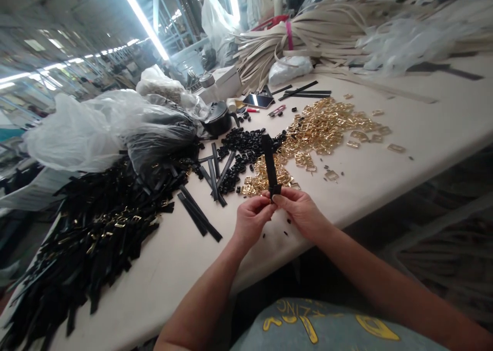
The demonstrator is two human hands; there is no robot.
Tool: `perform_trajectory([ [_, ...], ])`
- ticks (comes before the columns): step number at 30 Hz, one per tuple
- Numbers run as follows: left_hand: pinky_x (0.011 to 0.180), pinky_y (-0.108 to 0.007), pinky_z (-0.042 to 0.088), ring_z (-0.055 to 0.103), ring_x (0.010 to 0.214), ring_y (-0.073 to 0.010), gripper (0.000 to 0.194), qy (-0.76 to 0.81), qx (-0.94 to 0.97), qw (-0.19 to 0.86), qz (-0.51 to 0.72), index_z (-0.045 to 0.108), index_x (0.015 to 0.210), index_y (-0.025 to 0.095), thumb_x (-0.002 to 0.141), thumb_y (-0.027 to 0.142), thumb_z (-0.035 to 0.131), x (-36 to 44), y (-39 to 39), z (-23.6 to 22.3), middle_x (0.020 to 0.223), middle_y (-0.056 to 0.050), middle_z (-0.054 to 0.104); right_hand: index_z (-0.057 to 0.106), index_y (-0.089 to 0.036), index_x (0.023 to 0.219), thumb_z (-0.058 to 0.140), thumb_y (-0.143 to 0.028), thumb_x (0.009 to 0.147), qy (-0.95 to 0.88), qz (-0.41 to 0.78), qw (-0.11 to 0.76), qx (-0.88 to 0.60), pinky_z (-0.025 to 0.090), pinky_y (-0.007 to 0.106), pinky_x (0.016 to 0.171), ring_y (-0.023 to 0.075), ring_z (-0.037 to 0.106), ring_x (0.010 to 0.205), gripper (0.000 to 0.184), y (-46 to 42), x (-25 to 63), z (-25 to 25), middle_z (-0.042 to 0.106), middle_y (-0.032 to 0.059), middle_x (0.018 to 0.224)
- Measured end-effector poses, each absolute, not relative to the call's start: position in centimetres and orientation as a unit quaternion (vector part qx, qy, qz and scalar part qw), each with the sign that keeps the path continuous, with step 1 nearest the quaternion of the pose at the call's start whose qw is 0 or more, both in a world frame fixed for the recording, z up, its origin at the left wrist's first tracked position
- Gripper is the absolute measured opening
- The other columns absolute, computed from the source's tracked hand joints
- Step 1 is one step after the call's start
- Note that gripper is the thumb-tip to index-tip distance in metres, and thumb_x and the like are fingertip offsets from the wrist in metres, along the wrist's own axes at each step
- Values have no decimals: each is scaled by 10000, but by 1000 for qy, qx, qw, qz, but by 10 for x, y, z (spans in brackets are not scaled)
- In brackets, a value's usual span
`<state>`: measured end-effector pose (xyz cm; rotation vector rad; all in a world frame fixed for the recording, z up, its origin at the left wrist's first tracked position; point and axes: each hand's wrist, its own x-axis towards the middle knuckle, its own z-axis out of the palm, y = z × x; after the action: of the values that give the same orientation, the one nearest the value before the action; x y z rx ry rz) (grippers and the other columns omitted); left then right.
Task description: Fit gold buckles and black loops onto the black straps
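Observation:
A black strap (270, 163) stands up from between my fingers, its lower end folded over, with a small glint of gold at the fold. My left hand (252, 217) pinches that lower end from the left. From the right, my right hand (302, 211) grips the same end, thumb towards me. Just behind the strap lies a heap of gold buckles (325, 127). Beside them spreads a pile of small black loops (242, 148). Several loose black strips (198, 215) rest on the table left of my hands.
A large heap of black straps with gold buckles (103, 227) covers the table's left side, below plastic bags (96, 125). Further back are a black lidded cup (216, 118), a phone (258, 100) and bundled beige strips (269, 45). The table's front edge (362, 215) runs beneath my right forearm.

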<state>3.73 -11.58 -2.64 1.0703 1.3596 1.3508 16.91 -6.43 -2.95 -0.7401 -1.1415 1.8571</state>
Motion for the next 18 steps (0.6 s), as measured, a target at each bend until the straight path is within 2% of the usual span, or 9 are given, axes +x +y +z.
perform_trajectory([
  [5,562,-229,459,516,593,-99,284,579,466,416,525,674,828,138,776,413,721,33,-117,-20,689,-24,606,701,-182,835,689,-464,796,-598,577,431,-351,493,281,650,167,603,702,285,-58,177,-24,680,32,755],
  [8,536,-203,437,513,583,-83,391,544,422,454,565,656,948,158,684,409,800,26,-116,-15,728,-6,617,681,-172,790,633,-376,847,-717,458,396,-346,462,262,618,151,584,654,218,-61,181,-26,668,28,713],
  [10,520,-200,425,520,577,-84,445,518,418,501,552,674,989,165,643,397,829,20,-116,-12,740,-12,636,669,-169,755,598,-316,860,-761,431,360,-323,456,247,606,138,575,637,194,-64,183,-28,655,22,695],
  [13,511,-213,421,564,614,-117,398,489,440,574,488,721,977,161,653,366,826,10,-118,-8,738,-39,660,704,-166,916,559,-277,872,-755,508,315,-270,482,226,583,123,592,625,188,-66,185,-26,657,19,730],
  [15,498,-213,409,588,648,-137,389,464,452,608,458,730,1011,169,673,342,813,6,-120,-5,762,-50,673,695,-174,1076,555,-283,876,-726,583,281,-231,497,214,563,110,596,599,267,-64,188,-22,659,7,733],
  [18,491,-211,410,598,661,-144,372,441,465,636,430,731,1042,171,707,321,789,4,-121,-4,764,-55,677,699,-176,1077,593,-327,863,-689,655,235,-202,486,193,521,96,577,564,283,-60,193,-17,644,-9,691],
])
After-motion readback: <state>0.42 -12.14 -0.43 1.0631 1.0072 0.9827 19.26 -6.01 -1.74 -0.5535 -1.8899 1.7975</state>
